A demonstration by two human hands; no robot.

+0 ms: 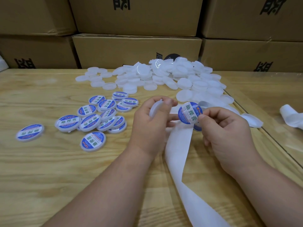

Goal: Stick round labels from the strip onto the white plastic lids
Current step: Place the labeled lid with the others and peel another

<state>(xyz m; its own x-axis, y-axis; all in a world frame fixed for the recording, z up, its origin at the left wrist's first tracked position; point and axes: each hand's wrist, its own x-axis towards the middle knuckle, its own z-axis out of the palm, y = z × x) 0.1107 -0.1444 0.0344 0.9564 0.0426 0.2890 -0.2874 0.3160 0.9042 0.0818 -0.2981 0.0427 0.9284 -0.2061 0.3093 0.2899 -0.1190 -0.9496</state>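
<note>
My left hand (151,122) grips a bare white plastic lid (155,108), held on edge between thumb and fingers. My right hand (224,128) pinches a round blue and white label (188,113) by its right rim, face toward me, just right of the lid and apart from it. The white backing strip (177,149) runs from under my hands down to the lower right. A heap of bare white lids (164,76) lies at the back of the table. Several labelled lids (98,115) lie to the left.
Cardboard boxes (136,51) are stacked behind the wooden table (49,169). A curled piece of used white strip (291,117) lies at the far right. One labelled lid (30,132) sits alone at the left.
</note>
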